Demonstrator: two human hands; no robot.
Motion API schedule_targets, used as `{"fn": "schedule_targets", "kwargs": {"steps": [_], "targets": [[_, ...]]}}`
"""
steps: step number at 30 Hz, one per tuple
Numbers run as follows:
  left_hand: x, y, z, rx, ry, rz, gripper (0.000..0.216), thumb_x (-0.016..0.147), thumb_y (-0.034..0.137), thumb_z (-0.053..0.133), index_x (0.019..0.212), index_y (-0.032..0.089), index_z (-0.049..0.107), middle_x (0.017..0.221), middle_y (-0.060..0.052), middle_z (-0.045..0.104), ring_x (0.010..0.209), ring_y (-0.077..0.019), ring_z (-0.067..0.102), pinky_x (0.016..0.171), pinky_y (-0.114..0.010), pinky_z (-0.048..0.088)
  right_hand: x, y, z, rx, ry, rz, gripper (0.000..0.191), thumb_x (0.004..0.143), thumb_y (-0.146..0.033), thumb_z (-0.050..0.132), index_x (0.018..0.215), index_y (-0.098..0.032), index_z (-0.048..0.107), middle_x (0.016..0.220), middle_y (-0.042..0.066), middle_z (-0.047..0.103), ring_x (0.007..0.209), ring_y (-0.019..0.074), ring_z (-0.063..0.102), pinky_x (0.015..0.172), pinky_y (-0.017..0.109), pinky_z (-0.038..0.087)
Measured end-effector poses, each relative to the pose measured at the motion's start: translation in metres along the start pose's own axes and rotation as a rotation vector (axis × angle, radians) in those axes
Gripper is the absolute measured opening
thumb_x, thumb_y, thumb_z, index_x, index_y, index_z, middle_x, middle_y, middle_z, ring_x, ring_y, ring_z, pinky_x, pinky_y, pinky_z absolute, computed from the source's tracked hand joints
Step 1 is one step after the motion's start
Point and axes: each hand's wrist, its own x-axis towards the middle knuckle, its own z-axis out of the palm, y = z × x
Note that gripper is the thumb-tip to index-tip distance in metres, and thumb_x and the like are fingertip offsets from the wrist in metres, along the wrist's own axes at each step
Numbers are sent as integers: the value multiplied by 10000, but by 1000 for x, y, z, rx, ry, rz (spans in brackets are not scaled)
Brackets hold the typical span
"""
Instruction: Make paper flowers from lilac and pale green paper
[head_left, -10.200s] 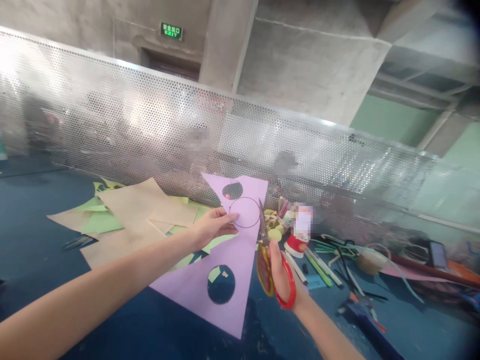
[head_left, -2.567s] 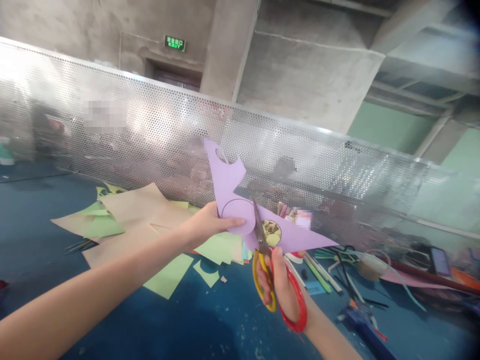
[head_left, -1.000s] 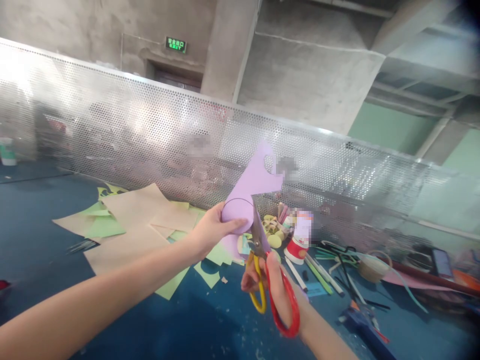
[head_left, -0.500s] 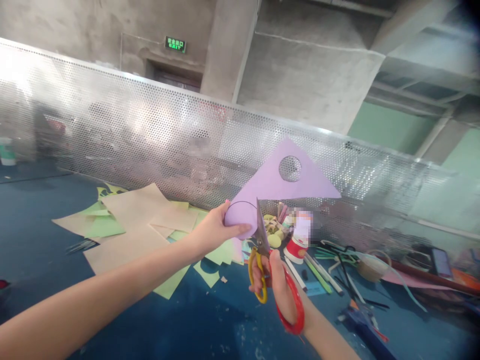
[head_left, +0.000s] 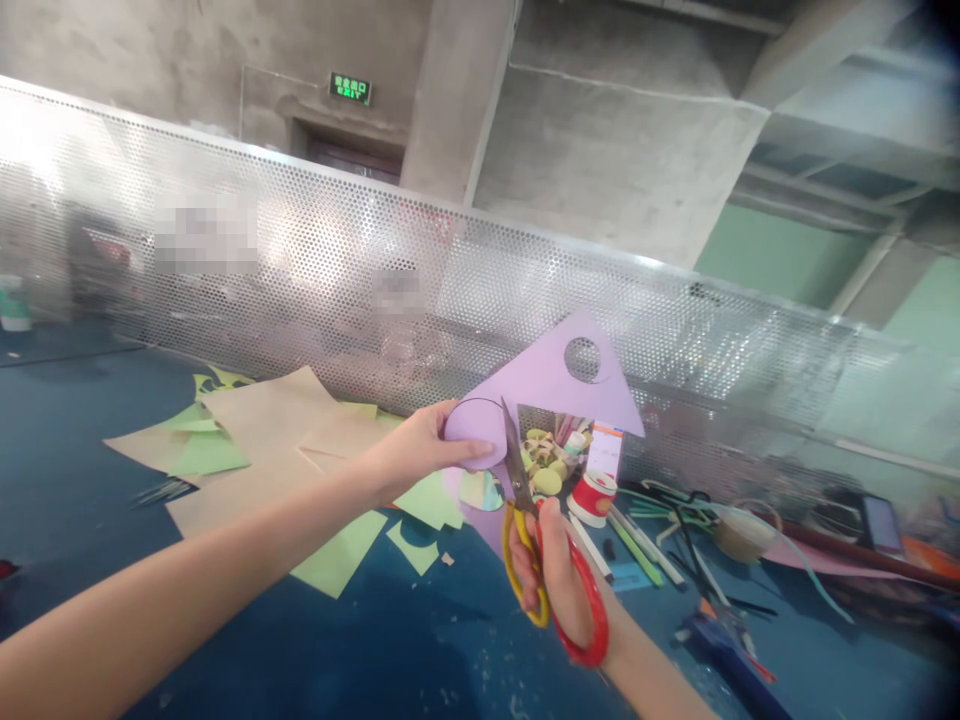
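Observation:
My left hand [head_left: 420,453] pinches a lilac paper sheet [head_left: 547,385] at a pencilled circle [head_left: 474,432], holding it up above the blue table [head_left: 225,640]. The sheet has a round hole near its upper corner. My right hand [head_left: 559,575] grips scissors [head_left: 525,520] with one yellow and one red handle. Their blades point up and bite into the paper along the right side of the circle.
Tan and light green paper sheets [head_left: 262,440] lie on the table at the left. A glue bottle [head_left: 596,480], pens, yellow tape rolls and a twine ball [head_left: 739,525] crowd the right. A perforated metal screen [head_left: 300,270] runs along the table's far edge.
Over ten seconds the lilac sheet was lifted off the table and turned round while the scissors cut along the circle. In the last half second the sheet rotated slightly and the handles closed a little.

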Motion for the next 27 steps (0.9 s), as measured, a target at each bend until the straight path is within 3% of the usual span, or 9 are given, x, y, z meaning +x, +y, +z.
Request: {"fn": "schedule_targets", "kwargs": {"steps": [12,19,27], "targets": [[4,2,-8,26,-3,-31,367,675,290,668,1007,153,591,960,-88,650,826,-179,608,695,-271,461,-6,-15,-1,-47,15,45,541,779,-668,229,500,-212,309,389,-56,256,291,73,285,304,224,224],[3,8,-9,-29,-45,-24,288,706,219,624,980,134,606,900,-83,656,822,-167,600,716,-260,443,-5,-11,-2,-58,23,55,535,788,-653,250,488,-213,303,373,-56,238,280,74,269,294,219,205],[7,5,-12,-149,-5,-29,278,706,208,625,964,104,608,946,-110,650,870,-184,598,816,-305,444,-8,-15,0,-10,26,107,530,772,-663,280,497,-211,313,376,-70,251,262,60,264,282,199,228]]}}
